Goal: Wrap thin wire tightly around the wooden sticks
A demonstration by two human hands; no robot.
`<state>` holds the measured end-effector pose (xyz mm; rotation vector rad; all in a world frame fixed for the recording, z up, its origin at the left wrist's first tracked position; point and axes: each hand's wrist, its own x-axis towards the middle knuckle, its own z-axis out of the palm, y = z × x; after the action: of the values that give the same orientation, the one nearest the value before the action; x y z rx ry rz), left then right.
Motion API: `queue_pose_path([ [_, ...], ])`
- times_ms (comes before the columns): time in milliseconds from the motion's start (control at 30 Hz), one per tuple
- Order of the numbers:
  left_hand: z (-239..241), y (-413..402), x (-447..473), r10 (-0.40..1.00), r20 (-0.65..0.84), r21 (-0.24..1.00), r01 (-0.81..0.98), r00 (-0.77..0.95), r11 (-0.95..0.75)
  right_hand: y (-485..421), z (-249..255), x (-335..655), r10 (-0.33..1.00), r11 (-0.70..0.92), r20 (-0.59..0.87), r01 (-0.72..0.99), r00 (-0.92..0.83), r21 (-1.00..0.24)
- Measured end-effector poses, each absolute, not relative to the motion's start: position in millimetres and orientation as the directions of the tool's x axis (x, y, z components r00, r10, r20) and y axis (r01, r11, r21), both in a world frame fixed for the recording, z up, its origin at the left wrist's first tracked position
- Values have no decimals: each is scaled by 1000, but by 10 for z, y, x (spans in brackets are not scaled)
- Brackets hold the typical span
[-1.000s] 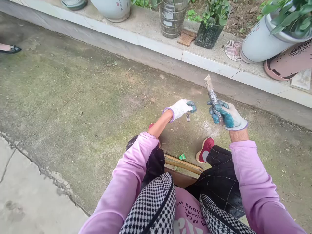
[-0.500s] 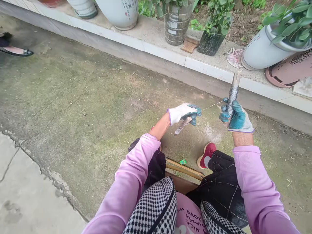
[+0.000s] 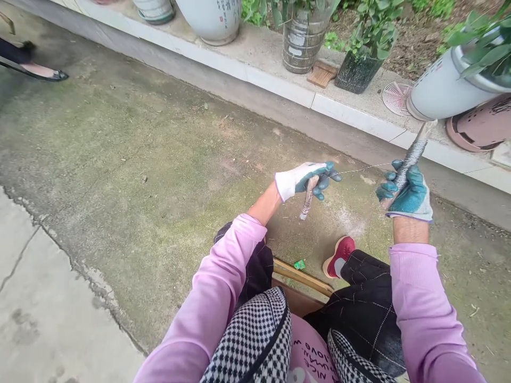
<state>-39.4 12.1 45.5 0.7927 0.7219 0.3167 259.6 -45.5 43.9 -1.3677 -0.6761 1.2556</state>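
My left hand (image 3: 315,180), in a white glove with a blue-green palm, is closed around a short stick (image 3: 307,199) with some wire or thread on it; its lower end hangs below the fingers. My right hand (image 3: 409,194), gloved the same way, grips a thicker wooden stick (image 3: 414,154) wound closely with thin silvery wire. This stick tilts up to the right. A thin strand (image 3: 361,169) runs taut between the two hands. Whether it is metal wire or thread I cannot tell for sure.
A low tiled ledge (image 3: 275,82) crosses the top, bearing potted plants, among them a dark pot (image 3: 357,72) and a white pot (image 3: 439,85). Another person's shoe (image 3: 58,76) is at far left. A green wrapper (image 3: 299,264) lies near my red shoe (image 3: 339,255).
My right hand has moved right, and its wound stick leans further right. The left hand's short stick now hangs more steeply. The strand between the hands is longer. The view has shifted slightly.
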Motion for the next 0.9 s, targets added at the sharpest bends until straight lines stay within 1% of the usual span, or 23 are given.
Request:
queue_pose_path([
  [67, 463, 127, -408, 531, -467, 734, -26, 707, 679, -445, 445, 2623, 917, -211, -274, -232, 288, -950],
  [167, 455, 121, -447, 641, -394, 762, -155, 659, 629, -425, 463, 2632, 930, -205, -238, -142, 280, -968],
  [233, 437, 114, -450, 713, -379, 787, -199, 590, 584, -408, 483, 2606, 929, -218, -242, -114, 281, -969],
  [267, 422, 112, -439, 741, -404, 799, -188, 536, 572, -401, 495, 2586, 928, -226, -248, -107, 279, -968],
  [367, 359, 120, -374, 788, -525, 817, -68, 322, 572, -406, 533, 2519, 943, -242, -245, -44, 227, -969],
  [433, 306, 132, -344, 806, -545, 832, 24, 231, 555, -444, 556, 2491, 957, -235, -231, 4, 177, -972],
  [467, 277, 138, -341, 818, -536, 843, 75, 206, 533, -474, 566, 2483, 961, -229, -225, 4, 158, -974],
  [533, 215, 149, -355, 842, -505, 858, 211, 187, 468, -549, 579, 2471, 966, -231, -235, -46, 106, -972],
  [567, 184, 155, -367, 852, -491, 854, 293, 183, 430, -590, 583, 2458, 967, -249, -253, -77, 44, -965],
  [600, 153, 163, -380, 860, -478, 842, 371, 176, 392, -630, 584, 2436, 958, -284, -280, -89, -55, -955],
  [633, 125, 172, -394, 868, -465, 827, 436, 173, 356, -666, 583, 2398, 927, -338, -321, -64, -195, -939],
  [667, 100, 184, -407, 875, -452, 813, 482, 172, 325, -696, 576, 2342, 860, -396, -374, 6, -348, -918],
  [700, 81, 197, -421, 883, -438, 805, 510, 169, 301, -722, 563, 2266, 758, -437, -432, 112, -489, -892],
  [733, 67, 212, -436, 891, -423, 802, 527, 166, 283, -743, 539, 2171, 629, -446, -494, 242, -600, -862],
  [767, 61, 226, -453, 899, -407, 800, 539, 164, 264, -761, 503, 2063, 522, -427, -552, 360, -651, -829],
  [800, 62, 238, -472, 905, -392, 796, 554, 168, 242, -775, 451, 1948, 432, -376, -585, 452, -687, -809],
  [833, 69, 248, -492, 910, -377, 789, 574, 173, 218, -787, 385, 1836, 387, -298, -602, 523, -699, -799],
  [867, 83, 254, -510, 914, -364, 779, 596, 177, 195, -794, 305, 1737, 363, -200, -626, 598, -690, -776],
  [900, 103, 255, -526, 916, -358, 768, 616, 181, 178, -793, 216, 1662, 388, -72, -651, 683, -653, -727],
])
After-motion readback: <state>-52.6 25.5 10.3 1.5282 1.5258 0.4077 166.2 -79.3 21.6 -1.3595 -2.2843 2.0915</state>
